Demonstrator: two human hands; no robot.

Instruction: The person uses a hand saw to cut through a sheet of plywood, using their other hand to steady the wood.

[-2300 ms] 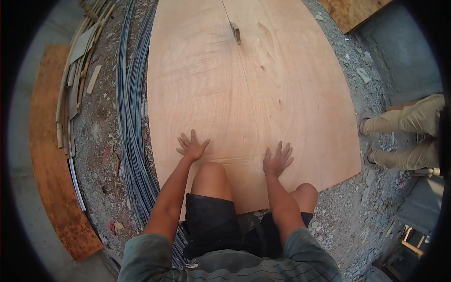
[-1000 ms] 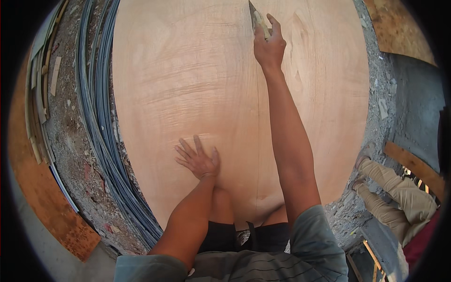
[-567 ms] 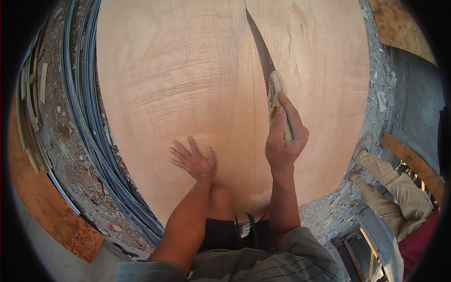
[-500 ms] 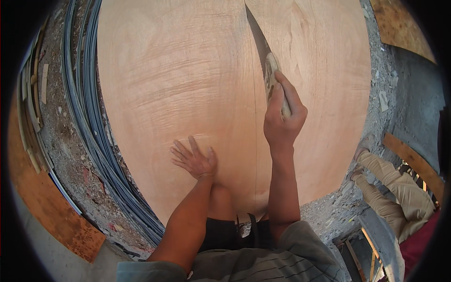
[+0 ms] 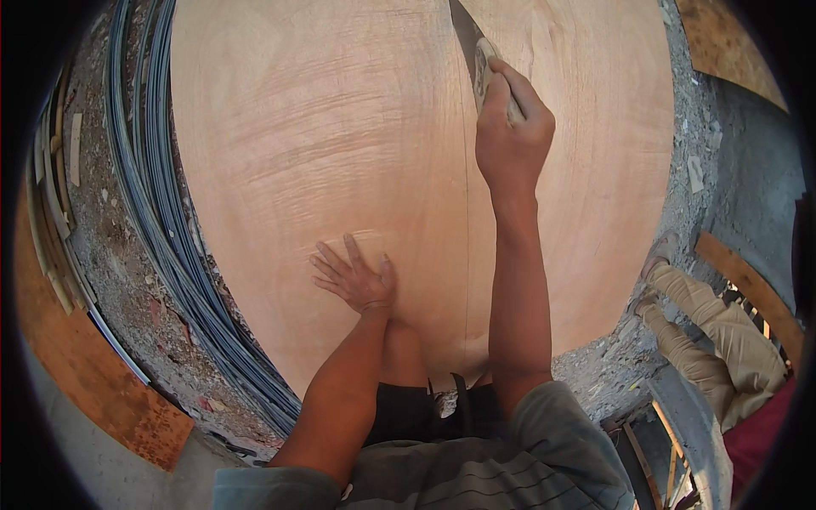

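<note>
Gripping the saw (image 5: 479, 53) by its handle (image 5: 483, 75) in the right hand (image 5: 517, 132) over the far part of the plywood (image 5: 340, 153), probably light but springy in the blade (image 5: 467, 31), so best held there, and resting an open left hand (image 5: 359, 278) flat nearer by.

Far Ends Out of View

The view's far edge cuts off the handsaw (image 5: 464, 32), the plywood sheet (image 5: 340, 161) and the bundled rods (image 5: 161, 204). The right hand (image 5: 516, 119) hides part of the handle (image 5: 482, 66). The left hand's (image 5: 357, 282) palm is hidden. On the right, the rim crops a co-worker (image 5: 722, 331).
</note>
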